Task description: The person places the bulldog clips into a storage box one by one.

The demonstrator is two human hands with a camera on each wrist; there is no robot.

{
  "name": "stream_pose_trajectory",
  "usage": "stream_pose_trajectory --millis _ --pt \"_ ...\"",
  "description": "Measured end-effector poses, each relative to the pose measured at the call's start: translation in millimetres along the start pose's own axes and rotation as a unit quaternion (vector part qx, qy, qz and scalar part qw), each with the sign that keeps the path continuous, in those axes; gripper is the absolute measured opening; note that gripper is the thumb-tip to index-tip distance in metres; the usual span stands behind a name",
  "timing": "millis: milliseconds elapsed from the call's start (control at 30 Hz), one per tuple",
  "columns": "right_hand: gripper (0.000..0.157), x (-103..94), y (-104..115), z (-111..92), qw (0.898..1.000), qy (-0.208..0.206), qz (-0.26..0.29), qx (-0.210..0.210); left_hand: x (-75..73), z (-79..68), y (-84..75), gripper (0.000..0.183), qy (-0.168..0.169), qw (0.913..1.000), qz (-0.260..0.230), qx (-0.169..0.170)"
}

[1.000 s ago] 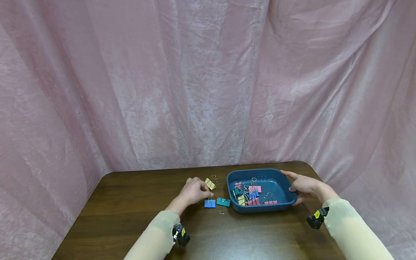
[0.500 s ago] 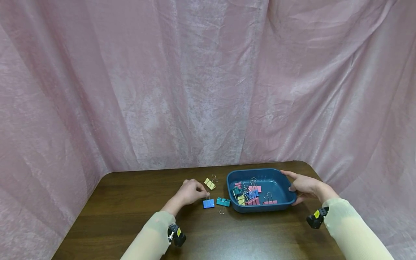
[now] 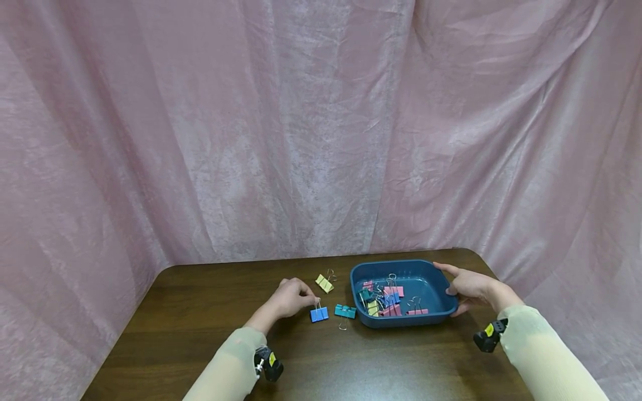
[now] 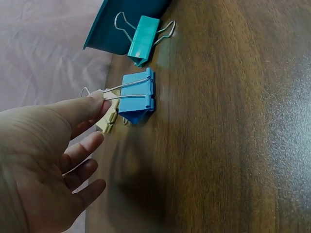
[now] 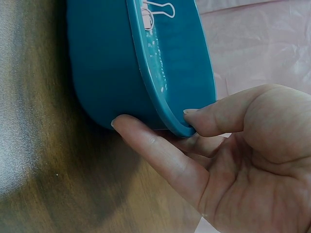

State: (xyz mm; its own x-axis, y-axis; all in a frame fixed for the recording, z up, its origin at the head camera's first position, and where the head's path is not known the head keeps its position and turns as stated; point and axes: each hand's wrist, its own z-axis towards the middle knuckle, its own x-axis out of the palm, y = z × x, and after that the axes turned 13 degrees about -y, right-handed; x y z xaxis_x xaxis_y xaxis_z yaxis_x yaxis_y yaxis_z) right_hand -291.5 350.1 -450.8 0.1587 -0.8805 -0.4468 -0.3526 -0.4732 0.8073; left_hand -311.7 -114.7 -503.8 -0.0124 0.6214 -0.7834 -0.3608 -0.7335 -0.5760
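My left hand (image 3: pixel 290 298) pinches the wire handle of a blue binder clip (image 3: pixel 319 314) between thumb and forefinger; its other fingers hang loosely bent in the left wrist view. The blue clip (image 4: pixel 136 93) points body-outward from the fingertips, close over the table. My right hand (image 3: pixel 472 288) grips the right end of a dark blue tray (image 3: pixel 443 320), thumb over the inside of the rim and fingers against the outer wall. Pink, blue, green and yellow binder clips lie mostly in the tray's left half. A teal binder clip (image 3: pixel 345 311) sits on the table between left hand and tray.
A yellow binder clip (image 3: pixel 324 283) lies on the table behind the blue one, near the left hand. The brown wooden table (image 3: pixel 200 312) ends at the back before a pink curtain (image 3: pixel 301 139). Each wrist wears a small black camera (image 3: pixel 269 363).
My left hand has drawn slightly left, bringing the pinched blue clip away from the teal one. The right hand and the tray stay where they were.
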Motion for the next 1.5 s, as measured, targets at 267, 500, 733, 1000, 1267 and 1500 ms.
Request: stream_pose_trajectory --millis 267,500,733,1000,1267,1500 --pt "0.084 0.1 0 1 1.0 0.001 0.004 -0.001 -1.0 -0.9 2.5 0.019 -0.016 0.9997 0.001 0.017" --pt "0.084 0.3 0 1 1.0 0.002 0.004 -0.002 -1.7 0.0 3.8 0.018 -0.029 0.9993 0.005 0.024" --pt "0.084 0.3 0 1 1.0 0.0 -0.003 -0.003 -6.2 -0.8 4.5 0.02 -0.025 0.9995 0.006 0.016" --pt "0.083 0.7 0 0 1.0 -0.004 -0.007 -0.004 -14.0 -1.0 8.7 0.019 -0.028 0.9994 0.003 0.021" --pt "0.084 -0.6 -1 -1 1.0 0.001 -0.003 -0.009 -19.8 -3.6 10.3 0.019 -0.042 0.9988 0.014 0.02" --pt "0.084 -0.2 0 -2 1.0 -0.004 -0.004 -0.008 -25.5 -5.7 7.9 0.018 -0.055 0.9983 0.019 0.011"
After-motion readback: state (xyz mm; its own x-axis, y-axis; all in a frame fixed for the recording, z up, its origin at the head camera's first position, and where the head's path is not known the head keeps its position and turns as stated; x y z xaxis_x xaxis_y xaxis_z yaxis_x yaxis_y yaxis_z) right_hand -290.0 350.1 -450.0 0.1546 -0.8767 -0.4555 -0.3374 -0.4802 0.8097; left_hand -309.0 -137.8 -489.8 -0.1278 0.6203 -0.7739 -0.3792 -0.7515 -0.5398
